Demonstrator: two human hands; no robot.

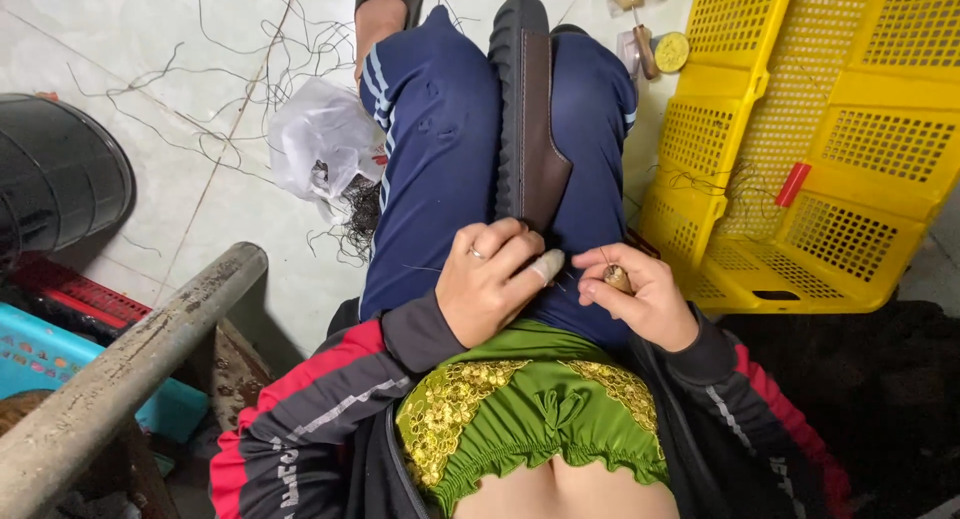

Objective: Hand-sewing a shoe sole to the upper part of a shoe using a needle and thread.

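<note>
A brown shoe with a thick black sole (528,109) is clamped upright between my knees, in dark blue trousers. My left hand (490,279) rests on the near end of the shoe, fingers curled over it; one fingertip is wrapped in pale tape and a ring shows. My right hand (640,294) is closed around a small wooden-handled tool (617,277), held just right of the shoe's heel end. A thin dark thread runs from the tool toward the shoe.
A yellow perforated plastic crate (800,149) lies on the right. A white plastic bag (320,144) and loose black threads lie on the pale floor at left. A black bucket (55,174), a rusty bar (130,364) and a teal crate (40,354) are at far left.
</note>
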